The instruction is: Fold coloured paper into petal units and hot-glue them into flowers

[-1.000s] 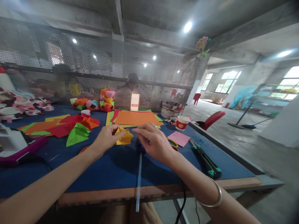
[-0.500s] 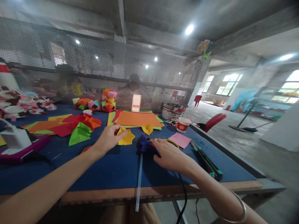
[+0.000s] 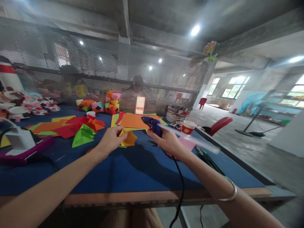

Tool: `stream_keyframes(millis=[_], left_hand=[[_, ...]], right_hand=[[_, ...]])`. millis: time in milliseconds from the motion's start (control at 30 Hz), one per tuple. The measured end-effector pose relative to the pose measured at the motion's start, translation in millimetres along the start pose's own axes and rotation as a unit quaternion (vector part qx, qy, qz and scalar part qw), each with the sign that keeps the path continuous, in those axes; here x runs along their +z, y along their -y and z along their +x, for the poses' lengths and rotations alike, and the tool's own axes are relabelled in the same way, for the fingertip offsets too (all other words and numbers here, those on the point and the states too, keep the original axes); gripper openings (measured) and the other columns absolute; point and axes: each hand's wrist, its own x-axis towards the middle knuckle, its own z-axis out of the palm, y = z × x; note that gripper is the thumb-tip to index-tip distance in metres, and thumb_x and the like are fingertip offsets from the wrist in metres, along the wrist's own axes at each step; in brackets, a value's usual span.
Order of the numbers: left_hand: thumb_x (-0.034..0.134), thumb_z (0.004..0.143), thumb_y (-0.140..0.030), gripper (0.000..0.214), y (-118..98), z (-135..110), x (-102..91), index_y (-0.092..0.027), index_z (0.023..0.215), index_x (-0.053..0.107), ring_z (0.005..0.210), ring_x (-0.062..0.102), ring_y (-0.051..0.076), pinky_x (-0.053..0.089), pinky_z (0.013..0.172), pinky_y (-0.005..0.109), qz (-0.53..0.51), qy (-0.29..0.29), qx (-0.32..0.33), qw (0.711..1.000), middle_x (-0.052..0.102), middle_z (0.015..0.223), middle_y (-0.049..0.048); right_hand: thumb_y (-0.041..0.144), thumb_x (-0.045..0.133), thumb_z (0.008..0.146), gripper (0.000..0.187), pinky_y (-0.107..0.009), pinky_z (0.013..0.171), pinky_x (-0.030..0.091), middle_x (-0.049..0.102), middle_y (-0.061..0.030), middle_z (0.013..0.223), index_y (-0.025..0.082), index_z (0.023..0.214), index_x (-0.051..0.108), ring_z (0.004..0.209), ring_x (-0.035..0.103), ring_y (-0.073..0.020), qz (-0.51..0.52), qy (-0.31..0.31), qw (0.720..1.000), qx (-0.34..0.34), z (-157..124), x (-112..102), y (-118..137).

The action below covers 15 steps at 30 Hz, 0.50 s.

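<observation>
Between thumb and fingers, my left hand (image 3: 111, 138) pinches a yellow folded paper piece (image 3: 128, 138) above the blue table. My right hand (image 3: 166, 139) is wrapped round a dark blue hot glue gun (image 3: 154, 124), raised off the table with its nozzle pointing left. A clear glue stick (image 3: 197, 139), blurred by motion, sticks out of the gun's back towards the right. The black cord (image 3: 180, 186) hangs down from the gun over the table's front edge. Below my right hand, scissors (image 3: 171, 155) with red on the handle lie partly hidden.
Coloured paper sheets (image 3: 135, 121) lie stacked behind my hands. Folded paper pieces (image 3: 83, 135) are on the left, near a purple power strip (image 3: 28, 152). To the right are a paper cup (image 3: 188, 127), pink paper (image 3: 187, 143) and a cutter (image 3: 209, 160). A perforated screen (image 3: 147, 72) stands behind.
My right hand has closed round the glue gun and lifted it off the table, turning its nozzle leftward. My left hand still holds the yellow paper. The loose yellow piece behind is now hidden.
</observation>
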Motion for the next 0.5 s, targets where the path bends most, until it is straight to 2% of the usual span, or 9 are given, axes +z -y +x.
stream_keyframes(millis=[100,233,400,500], left_hand=[[0.075,0.065,-0.043,0.029,1.3,2.0,-0.4,-0.017,0.078,0.073,0.072,0.068,0.022,0.051,0.066,0.029,-0.017,-0.001,-0.009,1.000,0.076,0.076,0.0050],[0.079,0.063,-0.048,0.035,0.6,2.3,-2.7,-0.017,0.076,0.072,0.069,0.068,0.021,0.051,0.064,0.030,-0.053,-0.005,-0.015,0.998,0.075,0.073,0.0049],[0.084,0.056,-0.051,0.041,-1.6,1.9,-3.0,-0.016,0.070,0.069,0.064,0.066,0.019,0.051,0.062,0.029,-0.078,-0.008,-0.034,0.996,0.072,0.067,0.0028],[0.084,0.054,-0.050,0.040,-3.2,1.7,-2.6,-0.016,0.070,0.069,0.065,0.066,0.019,0.051,0.064,0.029,-0.082,-0.009,-0.041,0.996,0.072,0.067,0.0026]], right_hand=[[0.045,0.060,0.090,0.025,-0.028,0.060,0.045,0.061,-0.0010,0.073,0.021,0.088,0.066,0.069,0.058,-0.0160,0.084,-0.022,0.995,-0.043,10.6,12.3,-1.5],[0.045,0.060,0.090,0.025,-0.028,0.059,0.048,0.063,-0.0020,0.075,0.021,0.083,0.063,0.067,0.058,-0.0160,0.126,-0.028,0.990,-0.052,0.8,30.2,-1.0],[0.039,0.062,0.091,0.019,-0.031,0.066,0.050,0.067,-0.0045,0.082,0.020,0.086,0.062,0.073,0.061,-0.0183,0.131,-0.006,0.988,-0.086,-18.9,35.5,-6.0],[0.038,0.061,0.091,0.019,-0.031,0.062,0.048,0.065,-0.0037,0.078,0.022,0.083,0.060,0.068,0.058,-0.0178,0.107,-0.012,0.988,-0.113,-20.7,35.5,-9.6]])
